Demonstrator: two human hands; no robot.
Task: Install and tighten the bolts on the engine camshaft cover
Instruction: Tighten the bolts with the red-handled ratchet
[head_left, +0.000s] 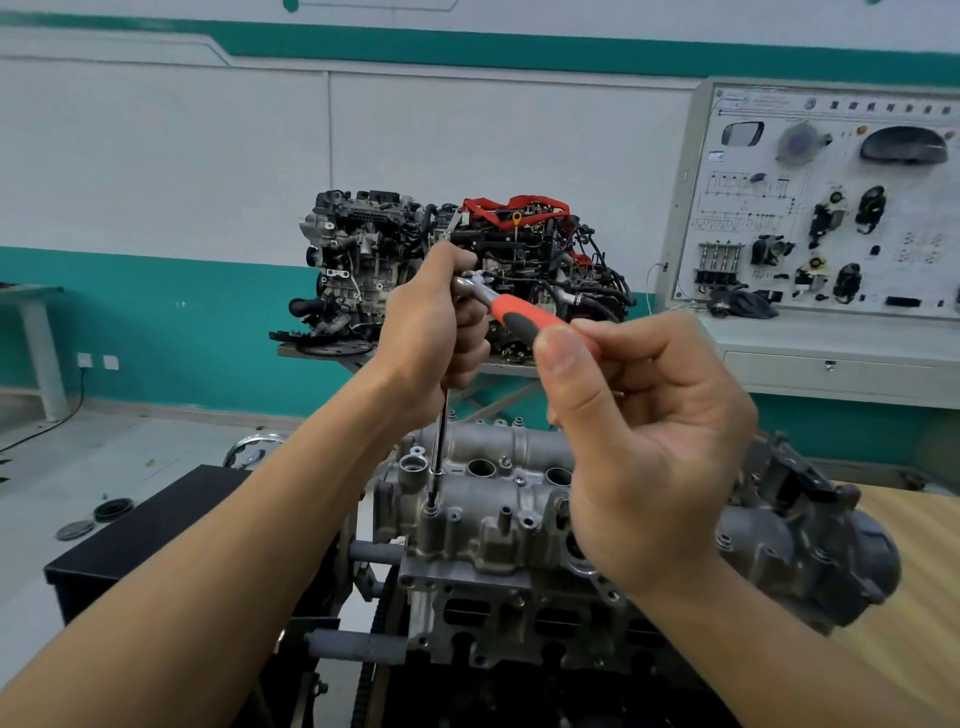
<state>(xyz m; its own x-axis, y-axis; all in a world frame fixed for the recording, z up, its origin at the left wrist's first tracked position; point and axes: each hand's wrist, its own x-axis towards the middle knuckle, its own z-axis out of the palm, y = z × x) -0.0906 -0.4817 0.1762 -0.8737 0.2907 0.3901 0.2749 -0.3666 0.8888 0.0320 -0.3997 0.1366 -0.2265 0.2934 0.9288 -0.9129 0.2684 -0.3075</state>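
the left hand is curled round the top of a long extension bar, right where it meets the head of a ratchet. the right hand grips the end of the ratchet's red-and-black handle, fingers wrapped and thumb on top. the handle slopes down from the left hand towards the right. the bar stands nearly upright, and its socket tip sits on a raised boss at the near-left corner of the camshaft cover (the bolt under it is hidden by the socket). the cover, a grey casting with round open wells along its top, lies on the engine block directly below both hands. to the left stands a black cabinet, to the right a wooden table top. behind, well apart, a second engine sits on a stand before a white and teal wall, with a training board carrying car parts beside it.
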